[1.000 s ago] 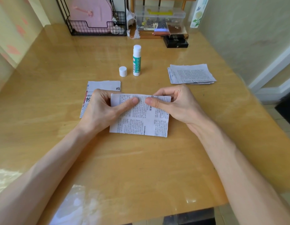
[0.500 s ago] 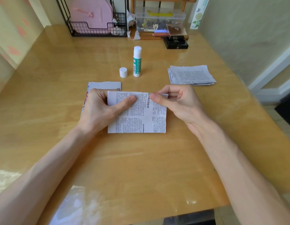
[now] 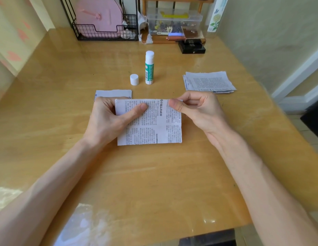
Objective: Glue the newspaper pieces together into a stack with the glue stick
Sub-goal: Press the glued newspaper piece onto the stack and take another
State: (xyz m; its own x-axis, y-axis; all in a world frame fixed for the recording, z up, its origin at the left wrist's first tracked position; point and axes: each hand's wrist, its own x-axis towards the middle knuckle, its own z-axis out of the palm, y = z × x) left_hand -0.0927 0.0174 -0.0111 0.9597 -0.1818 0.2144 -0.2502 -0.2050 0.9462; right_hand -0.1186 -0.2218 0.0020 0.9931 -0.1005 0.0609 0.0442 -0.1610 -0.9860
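Over table (image 3: 65,86) middle, L hand (image 3: 108,121) & R hand (image 3: 200,110) pinch newspaper piece (image 3: 154,128), thumbs on top.

Glue stick (image 3: 149,68) stands behind the held newspaper piece (image 3: 154,125), cap (image 3: 134,79) beside it, paper pile (image 3: 208,82) right.

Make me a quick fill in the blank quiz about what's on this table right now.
1. The glue stick stands upright with its cap ____.
2. The left hand and right hand both hold one piece of ____.
3. The pile of loose pieces lies on the person's ____ side.

Missing words: off; newspaper; right.
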